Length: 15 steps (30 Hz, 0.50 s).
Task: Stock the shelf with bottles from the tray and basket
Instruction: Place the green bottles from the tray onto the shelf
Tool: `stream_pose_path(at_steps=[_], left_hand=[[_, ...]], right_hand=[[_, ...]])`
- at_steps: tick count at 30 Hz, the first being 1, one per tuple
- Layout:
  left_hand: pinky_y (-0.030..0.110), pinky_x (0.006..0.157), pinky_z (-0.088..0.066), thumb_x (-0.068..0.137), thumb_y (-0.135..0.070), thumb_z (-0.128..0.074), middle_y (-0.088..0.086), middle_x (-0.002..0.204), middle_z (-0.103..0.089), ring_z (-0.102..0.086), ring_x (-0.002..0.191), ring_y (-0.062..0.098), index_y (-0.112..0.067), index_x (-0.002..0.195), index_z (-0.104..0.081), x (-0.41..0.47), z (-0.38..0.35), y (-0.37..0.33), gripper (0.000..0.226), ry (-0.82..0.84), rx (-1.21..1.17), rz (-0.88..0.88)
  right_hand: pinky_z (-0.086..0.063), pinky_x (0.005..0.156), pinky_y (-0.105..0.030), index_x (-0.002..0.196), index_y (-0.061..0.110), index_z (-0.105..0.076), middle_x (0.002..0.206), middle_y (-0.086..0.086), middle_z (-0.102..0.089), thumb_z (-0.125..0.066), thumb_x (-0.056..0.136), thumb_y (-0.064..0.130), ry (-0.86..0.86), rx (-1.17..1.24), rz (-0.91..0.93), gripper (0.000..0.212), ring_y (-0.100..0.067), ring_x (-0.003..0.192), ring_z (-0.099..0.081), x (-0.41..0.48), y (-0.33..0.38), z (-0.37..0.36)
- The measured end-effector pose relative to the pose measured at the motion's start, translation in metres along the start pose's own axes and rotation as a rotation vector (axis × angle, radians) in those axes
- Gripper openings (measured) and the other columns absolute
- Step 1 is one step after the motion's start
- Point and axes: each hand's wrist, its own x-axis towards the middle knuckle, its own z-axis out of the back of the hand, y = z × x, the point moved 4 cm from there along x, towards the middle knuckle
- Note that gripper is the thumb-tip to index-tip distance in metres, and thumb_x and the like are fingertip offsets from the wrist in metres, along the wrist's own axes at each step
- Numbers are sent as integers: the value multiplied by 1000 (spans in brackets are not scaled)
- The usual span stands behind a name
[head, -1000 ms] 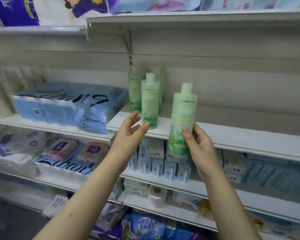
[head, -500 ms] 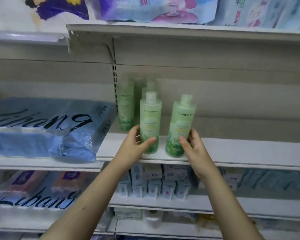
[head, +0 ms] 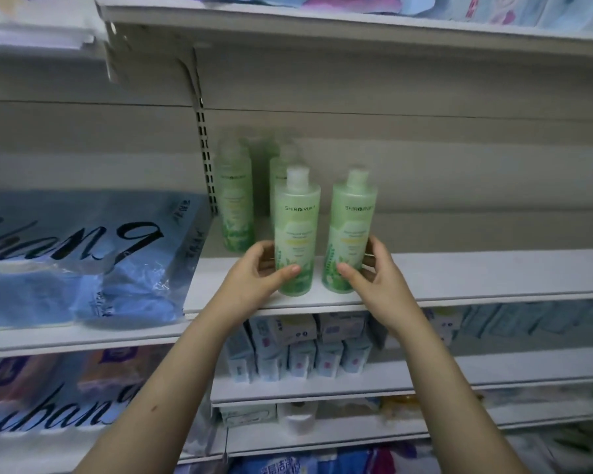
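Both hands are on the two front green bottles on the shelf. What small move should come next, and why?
Probably let go of both and draw the hands back. The left hand grips the left front bottle and the right hand grips the right front bottle; both bottles stand upright on the shelf, labels facing out, in front of the back bottles.

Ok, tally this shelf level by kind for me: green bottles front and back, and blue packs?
Front bottles: 2, the left front bottle and the right front bottle
Back bottles: 2 seen; blur may hide more
Blue pack: 1
Total: at least 5
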Motion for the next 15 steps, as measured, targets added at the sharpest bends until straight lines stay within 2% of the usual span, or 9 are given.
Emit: stream_pose_path(at_steps=[4, 7, 9, 12, 15], left_hand=[[32, 100, -49, 68, -43, -74, -7, 118, -68, -64, 108, 5, -22, 123, -54, 1, 1, 0, 63, 3, -24, 16], [33, 101, -49, 69, -40, -74, -5, 118, -68, -64, 109, 6, -21, 122, -55, 1, 2, -1, 60, 11, -51, 31], [32, 101, -49, 71, -37, -74, -5, 118, -68, -64, 109, 7, -23, 119, -56, 2, 2, 0, 53, 10, -52, 40], [24, 96, -51, 81, -23, -73, -5, 118, -68, -65, 106, 4, -22, 119, -55, 2, 2, 0, 42, 0, -50, 42], [17, 88, -51, 84, -17, -72, -4, 117, -68, -66, 103, 3, -16, 123, -55, 2, 1, -2, 43, -12, -50, 36]], right_hand=[[-47, 90, -11, 136, 27, -42, 128, 8, -58, -68, 89, 19, -9, -73, 20, 54, 1, 112, -56, 12, 6, 0], [-44, 77, -2, 139, 20, -42, 125, 8, -57, -68, 89, 20, 3, -130, 0, 56, -3, 109, -55, 27, 9, -1], [-44, 80, -8, 138, 17, -43, 126, 4, -58, -68, 89, 21, 2, -165, -9, 55, -9, 112, -55, 42, 9, -4], [-49, 89, -27, 136, 14, -44, 128, -4, -60, -68, 90, 16, 6, -169, -27, 52, -20, 115, -59, 67, 4, -9], [-51, 90, -32, 136, 16, -44, 129, -5, -60, -66, 90, 11, 0, -171, -48, 51, -24, 116, -60, 93, -3, -13]])
